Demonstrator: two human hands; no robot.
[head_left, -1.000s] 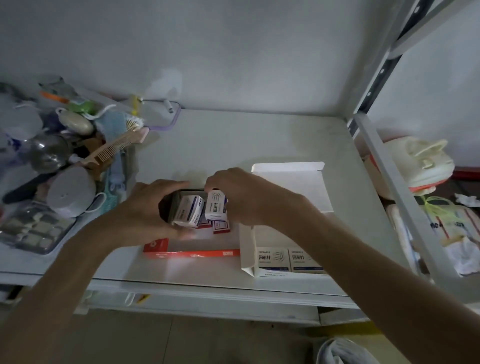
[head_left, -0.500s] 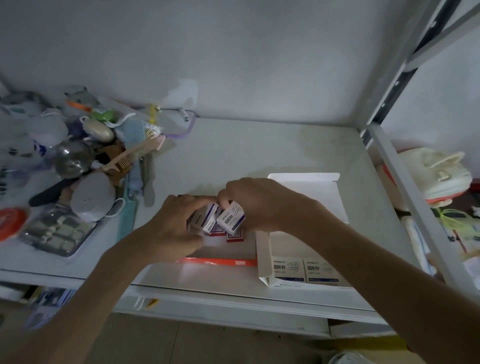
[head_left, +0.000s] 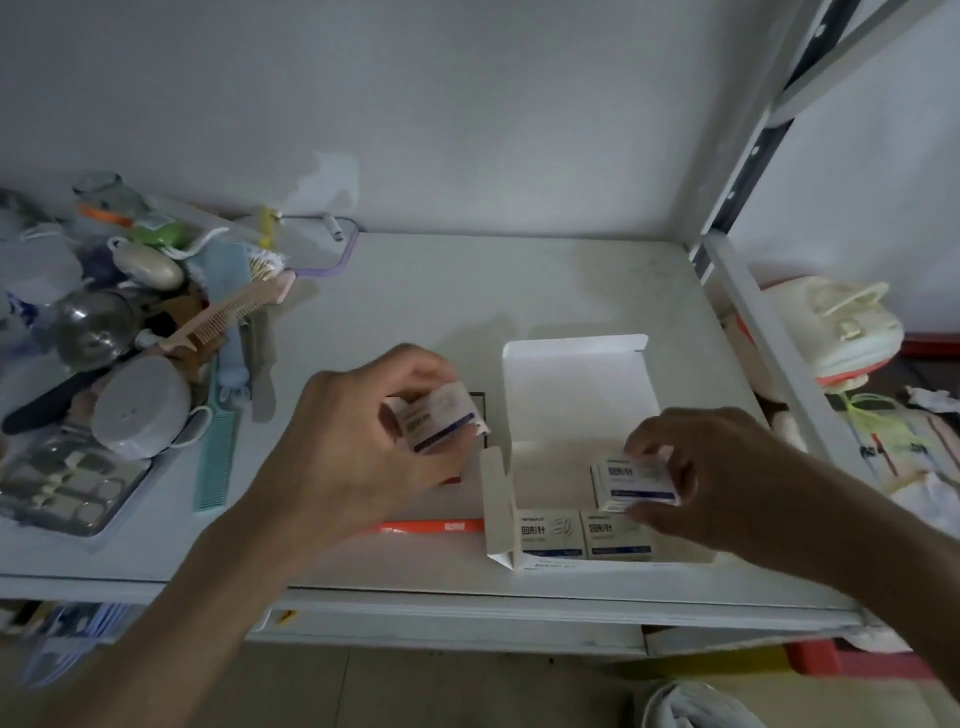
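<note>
Head view: box (head_left: 434, 418) in left hand (head_left: 353, 447) aslant, right end higher.

Left hand (head_left: 358, 441) held up, fingers pinching; right hand (head_left: 727, 478) lower, fingers pinching.

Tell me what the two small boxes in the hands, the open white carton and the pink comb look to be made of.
Left box, held by the left hand, and right box, pinched by the right hand: seemingly thin printed card, matte, sharp folded edges. Open white carton: plain paperboard, creased flaps, dull finish. Pink comb: probably moulded plastic, smooth, even teeth.
</note>
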